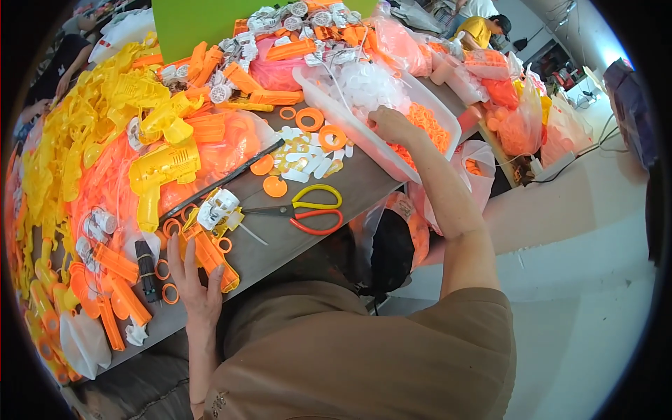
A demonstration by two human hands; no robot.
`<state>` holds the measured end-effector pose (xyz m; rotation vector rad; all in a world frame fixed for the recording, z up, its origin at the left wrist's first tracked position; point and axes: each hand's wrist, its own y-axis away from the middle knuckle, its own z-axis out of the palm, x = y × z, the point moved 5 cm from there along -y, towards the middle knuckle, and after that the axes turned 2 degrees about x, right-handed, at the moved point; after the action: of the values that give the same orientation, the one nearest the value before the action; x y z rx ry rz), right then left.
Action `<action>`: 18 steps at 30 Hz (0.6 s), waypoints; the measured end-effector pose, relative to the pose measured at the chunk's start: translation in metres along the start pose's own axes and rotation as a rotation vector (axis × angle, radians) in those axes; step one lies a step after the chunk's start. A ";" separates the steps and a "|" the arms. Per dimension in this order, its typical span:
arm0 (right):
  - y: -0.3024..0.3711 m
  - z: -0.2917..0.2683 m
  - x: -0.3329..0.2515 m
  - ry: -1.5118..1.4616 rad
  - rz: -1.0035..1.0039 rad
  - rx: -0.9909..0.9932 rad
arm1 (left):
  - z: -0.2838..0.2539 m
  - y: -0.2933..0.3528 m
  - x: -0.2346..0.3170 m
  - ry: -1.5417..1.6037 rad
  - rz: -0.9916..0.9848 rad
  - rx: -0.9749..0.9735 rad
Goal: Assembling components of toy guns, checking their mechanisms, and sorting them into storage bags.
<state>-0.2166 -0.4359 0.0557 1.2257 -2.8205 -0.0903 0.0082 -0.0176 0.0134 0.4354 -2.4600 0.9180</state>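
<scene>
My left hand lies at the table's near edge with its fingers stretched apart. Its fingers and thumb lie beside or against an orange toy gun half, with a white mechanism at its top end. Over the white plastic tub reaches my right hand, its fingers bent down at the translucent white pieces. Its fingertips are hidden, so what they pinch cannot be made out. Small orange pieces fill the tub's other end. Scissors with yellow and red handles lie beside the toy gun half.
Yellow toy gun shells pile up on the left. Orange parts and white mechanisms heap at the back. Orange rings and white oval pieces lie mid-table. Full bags stand at right. A person in yellow is farther back.
</scene>
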 end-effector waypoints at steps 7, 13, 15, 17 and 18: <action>0.007 -0.014 0.009 -0.170 0.031 0.082 | -0.008 0.004 0.001 0.046 -0.029 0.057; 0.034 -0.046 -0.006 -1.144 0.169 0.403 | -0.030 0.007 0.009 0.096 0.012 0.187; 0.052 -0.050 -0.045 -1.323 0.117 0.371 | -0.039 0.006 0.014 0.080 -0.061 0.212; 0.066 -0.040 -0.077 -1.434 0.092 0.311 | -0.043 0.001 0.012 0.243 -0.056 0.251; 0.069 -0.028 -0.090 -1.452 0.080 0.277 | -0.045 -0.001 0.011 0.286 -0.071 0.274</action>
<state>-0.2037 -0.3237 0.0857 1.4269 -4.1637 -0.9779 0.0139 0.0112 0.0497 0.4452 -2.0579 1.2033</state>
